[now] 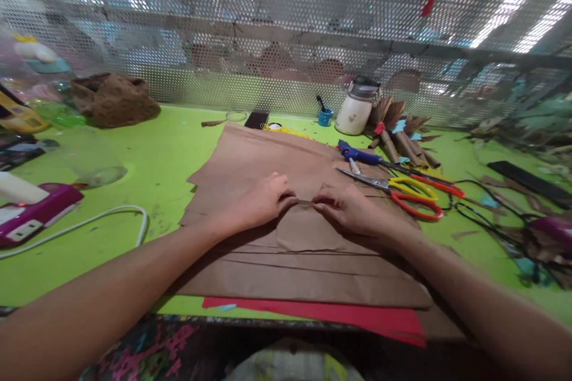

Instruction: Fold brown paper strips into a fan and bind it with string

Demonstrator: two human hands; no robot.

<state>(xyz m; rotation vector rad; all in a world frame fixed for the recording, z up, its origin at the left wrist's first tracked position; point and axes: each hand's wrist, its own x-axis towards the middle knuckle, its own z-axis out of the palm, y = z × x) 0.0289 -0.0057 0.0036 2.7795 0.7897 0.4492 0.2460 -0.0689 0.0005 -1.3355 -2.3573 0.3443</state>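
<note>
Both hands pinch the upper edge of a small piece of brown paper (308,232) in front of me. My left hand (266,199) grips its left end between thumb and fingers. At its right end, my right hand (342,205) does the same, a short gap apart from the left. The edge between the fingertips looks folded or rolled. Beneath lies a stack of large brown paper sheets (250,164), with red paper (322,311) showing under the front. Scissors (397,187) with yellow and red handles rest just beyond my right hand, beside a blue glue gun (361,153).
Brown paper bundles (404,146) and a white jar (353,110) stand at the back right. Left are a purple power strip (44,208) with a white cable (129,208) and a brown cloth item (114,100). Black cords and scraps lie right. A perforated metal screen (268,30) closes the back.
</note>
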